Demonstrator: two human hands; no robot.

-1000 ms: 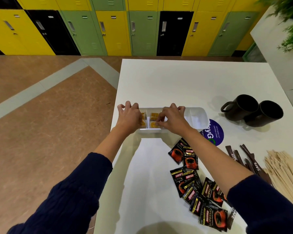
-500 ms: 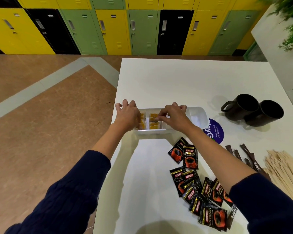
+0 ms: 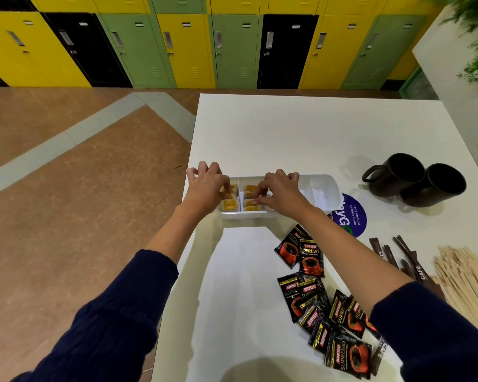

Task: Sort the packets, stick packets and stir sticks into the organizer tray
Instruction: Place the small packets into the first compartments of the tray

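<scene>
Fingers (image 3: pixel 260 193) of right hand (image 3: pixel 283 193) pinch yellow packet (image 3: pixel 251 208) in tray (image 3: pixel 330 186)

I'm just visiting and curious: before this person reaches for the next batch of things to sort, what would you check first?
1. Hands free: not ok. The left hand and right hand both have fingertips among the yellow packets; whether they pinch any cannot be told.
2. Packets seated: ok, they sit in the two left compartments of the organizer tray.
3. Room left in the tray: ok, its right compartments look bare.
4. Reach to the black coffee packets: ok, they lie loose on the table in front of the tray.
5. Sorting of the stick packets and stir sticks: not ok, both lie on the table at the right.
</scene>
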